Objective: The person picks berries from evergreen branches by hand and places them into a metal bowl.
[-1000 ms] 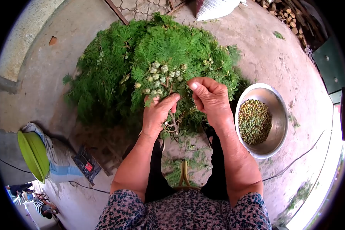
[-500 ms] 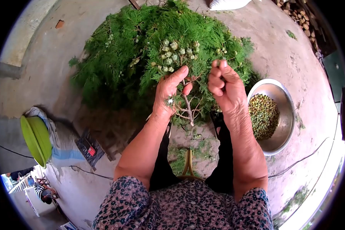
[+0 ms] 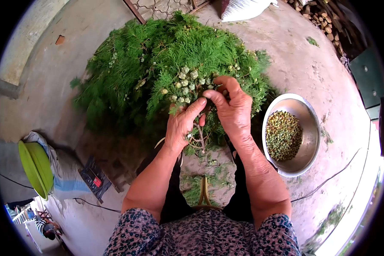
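Observation:
My left hand [image 3: 182, 123] is closed round a cut evergreen branch [image 3: 199, 135] by its woody stem, thumb pointing up. Pale green, knobbly cones [image 3: 184, 85] cluster on the branch just above that thumb. My right hand [image 3: 231, 106] reaches in from the right, thumb and fingers curled at the cones on the right side of the cluster; what sits between the fingertips is hidden. A large heap of green branches [image 3: 128, 64] lies behind both hands. To the right stands a metal basin [image 3: 309, 149] partly filled with small green and yellow-brown cones [image 3: 282, 135].
A lime-green basin [image 3: 32, 168] leans by a sack [image 3: 66, 170] on the left, beside a dark tray-like object [image 3: 94, 178]. A white sack [image 3: 243, 10] and stacked firewood [image 3: 324, 23] are at the back. A person in stripes [image 3: 45, 226] is far lower left.
My right hand has moved left from beside the branch and closed in on the cone cluster. My left hand keeps its hold on the branch. The whole view has shifted slightly.

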Action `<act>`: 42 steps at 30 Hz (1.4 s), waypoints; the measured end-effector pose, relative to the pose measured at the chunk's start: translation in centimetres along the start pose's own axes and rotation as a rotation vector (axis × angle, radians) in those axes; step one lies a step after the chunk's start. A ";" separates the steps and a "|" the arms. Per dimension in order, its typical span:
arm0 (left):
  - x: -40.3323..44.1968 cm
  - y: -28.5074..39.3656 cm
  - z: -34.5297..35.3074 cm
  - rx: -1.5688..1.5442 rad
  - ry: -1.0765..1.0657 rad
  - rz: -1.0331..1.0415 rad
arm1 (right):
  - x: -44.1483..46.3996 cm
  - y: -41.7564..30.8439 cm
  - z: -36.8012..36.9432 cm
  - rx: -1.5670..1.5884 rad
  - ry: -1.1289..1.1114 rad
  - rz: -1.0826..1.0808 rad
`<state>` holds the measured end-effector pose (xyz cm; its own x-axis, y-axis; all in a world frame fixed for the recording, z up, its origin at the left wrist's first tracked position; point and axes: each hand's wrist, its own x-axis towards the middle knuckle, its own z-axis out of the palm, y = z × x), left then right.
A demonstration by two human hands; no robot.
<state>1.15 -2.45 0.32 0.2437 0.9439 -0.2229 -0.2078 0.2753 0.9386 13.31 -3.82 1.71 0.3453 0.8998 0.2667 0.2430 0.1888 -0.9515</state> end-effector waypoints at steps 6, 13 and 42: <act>-0.5 0.3 0.1 -0.083 -0.027 -0.115 | 0.4 0.8 -0.5 0.251 -0.046 0.193; -0.5 0.7 -0.9 -0.019 -0.051 -0.136 | 2.2 -0.4 -3.2 0.959 0.100 0.474; -0.5 -0.1 0.7 0.106 -0.024 -0.060 | 0.7 0.4 -2.6 0.225 -0.039 0.023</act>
<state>1.73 -3.08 0.56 0.2751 0.9214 -0.2745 -0.0909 0.3092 0.9466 16.04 -4.18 1.89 0.3116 0.9186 0.2428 0.0260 0.2472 -0.9686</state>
